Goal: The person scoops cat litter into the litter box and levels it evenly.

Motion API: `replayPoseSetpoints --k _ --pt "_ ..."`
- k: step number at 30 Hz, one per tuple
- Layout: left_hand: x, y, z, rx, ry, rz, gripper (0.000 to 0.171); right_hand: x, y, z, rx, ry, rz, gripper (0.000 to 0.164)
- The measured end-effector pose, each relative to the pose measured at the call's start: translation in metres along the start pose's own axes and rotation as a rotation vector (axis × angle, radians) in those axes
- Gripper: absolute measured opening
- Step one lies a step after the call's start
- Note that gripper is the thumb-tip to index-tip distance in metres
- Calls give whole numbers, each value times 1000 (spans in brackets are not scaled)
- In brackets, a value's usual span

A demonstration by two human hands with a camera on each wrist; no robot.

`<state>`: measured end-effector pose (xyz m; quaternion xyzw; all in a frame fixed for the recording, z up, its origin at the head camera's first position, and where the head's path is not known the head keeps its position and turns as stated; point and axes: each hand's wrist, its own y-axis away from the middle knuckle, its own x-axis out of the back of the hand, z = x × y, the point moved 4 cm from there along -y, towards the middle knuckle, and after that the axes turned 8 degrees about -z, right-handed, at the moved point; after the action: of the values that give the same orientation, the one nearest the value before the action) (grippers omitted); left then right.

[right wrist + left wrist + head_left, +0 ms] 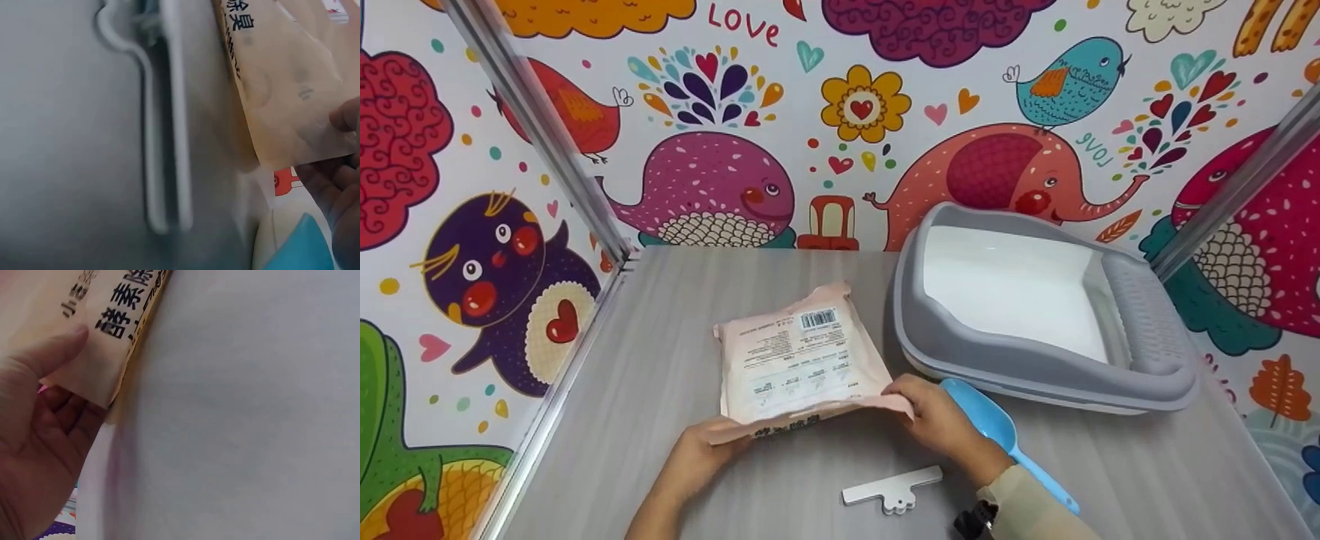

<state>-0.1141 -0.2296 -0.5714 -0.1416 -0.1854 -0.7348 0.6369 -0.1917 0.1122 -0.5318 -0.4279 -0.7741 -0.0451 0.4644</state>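
A plump pink bag [802, 367] with printed text and a barcode lies on the table, its near edge lifted toward me. My left hand [697, 450] grips the near left corner of that edge. In the left wrist view the thumb [53, 354] lies on the printed face and the fingers go behind it. At the near right corner, my right hand [934, 416] pinches the bag between thumb and fingers, as the right wrist view also shows. The bag's contents are hidden. A white bag clip [894, 487] lies on the table, nearer me than the bag.
A grey and white litter box [1035, 345] stands at the back right. A blue scoop [997, 424] lies before it, partly under my right forearm. Metal posts [547, 124] and printed wall panels border the grey table [660, 300].
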Motion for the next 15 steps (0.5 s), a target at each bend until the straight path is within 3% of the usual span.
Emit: replayPoseSetpoints --k 4,9,15 --pt "-4 4 7 -194 -92 -44 9 -1 8 -4 104 189 -87 25" --pt "-8 7 11 -232 -148 -70 14 -2 15 -3 145 322 -166 33" --pt "-14 8 14 -256 -329 -60 18 -1 20 0 169 328 -219 37"
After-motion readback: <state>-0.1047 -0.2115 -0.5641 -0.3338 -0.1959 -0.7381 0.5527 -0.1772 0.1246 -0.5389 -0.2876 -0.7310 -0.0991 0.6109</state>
